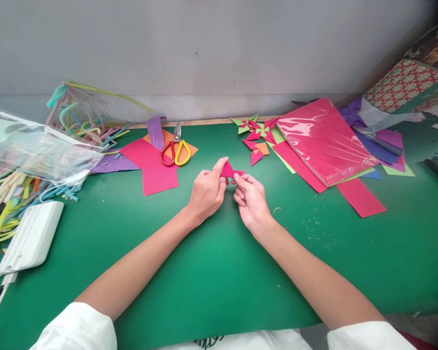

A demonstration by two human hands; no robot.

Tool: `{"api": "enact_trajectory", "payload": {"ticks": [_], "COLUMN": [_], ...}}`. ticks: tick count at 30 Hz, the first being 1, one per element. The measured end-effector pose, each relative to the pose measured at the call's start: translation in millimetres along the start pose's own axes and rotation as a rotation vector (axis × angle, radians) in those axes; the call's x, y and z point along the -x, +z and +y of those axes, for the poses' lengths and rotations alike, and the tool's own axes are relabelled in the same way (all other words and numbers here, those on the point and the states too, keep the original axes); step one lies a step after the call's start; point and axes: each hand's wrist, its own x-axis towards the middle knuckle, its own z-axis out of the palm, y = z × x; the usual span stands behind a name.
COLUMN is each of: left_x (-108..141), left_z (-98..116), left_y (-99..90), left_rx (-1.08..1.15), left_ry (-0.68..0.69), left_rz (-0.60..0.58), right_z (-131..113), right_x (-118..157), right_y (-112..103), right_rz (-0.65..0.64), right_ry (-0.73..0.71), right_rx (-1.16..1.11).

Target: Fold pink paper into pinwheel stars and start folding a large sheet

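Note:
A small folded piece of pink paper is held up between my two hands over the middle of the green table. My left hand pinches its left side, with thumb and forefinger closed on it. On the right side, the fingertips of my right hand grip its narrow end, the other fingers curled in. Just beyond lie several folded paper stars in pink and green, and a pink and orange folded piece. Scissors with one red and one yellow handle rest on paper to the left, blades pointing away.
Pink paper and a purple strip lie under and beside the scissors. A wrapped pack of pink paper covers coloured sheets at right. Pipe cleaners, a clear plastic bag and a white power bank crowd the left.

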Motion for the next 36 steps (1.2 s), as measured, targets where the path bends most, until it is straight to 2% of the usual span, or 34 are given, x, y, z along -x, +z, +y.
{"api": "enact_trajectory", "payload": {"ticks": [10,13,17,21,25,36], "left_x": [0.6,0.0,-6.2,-13.8,-15.3,-13.9], "left_z": [1.2,-2.2,-10.0,-17.4,-19.9,-19.0], "left_y": [-1.9,-2.1,-2.9,-4.8,-5.0,0.2], "left_rx": [0.074,0.244,0.542,0.683,0.716,0.586], "left_ry": [-0.049,-0.116,-0.277,-0.348,-0.338,-0.414], "left_rz": [-0.007,0.010,0.023,-0.081,-0.157,-0.076], "right_z": [-1.3,-4.7,-7.9,-4.5,1.1,3.6], "right_x": [0.5,-3.9,-9.8,-13.9,-20.1,-27.1], "right_y": [0.2,-2.9,-6.0,-7.7,-11.5,-13.3], "right_rz": [0.008,0.025,0.019,-0.035,-0.094,-0.086], "right_ry": [0.003,-0.010,-0.118,-0.243,-0.314,-0.262], "right_rx": [-0.006,0.001,0.090,0.242,0.340,0.294]}}
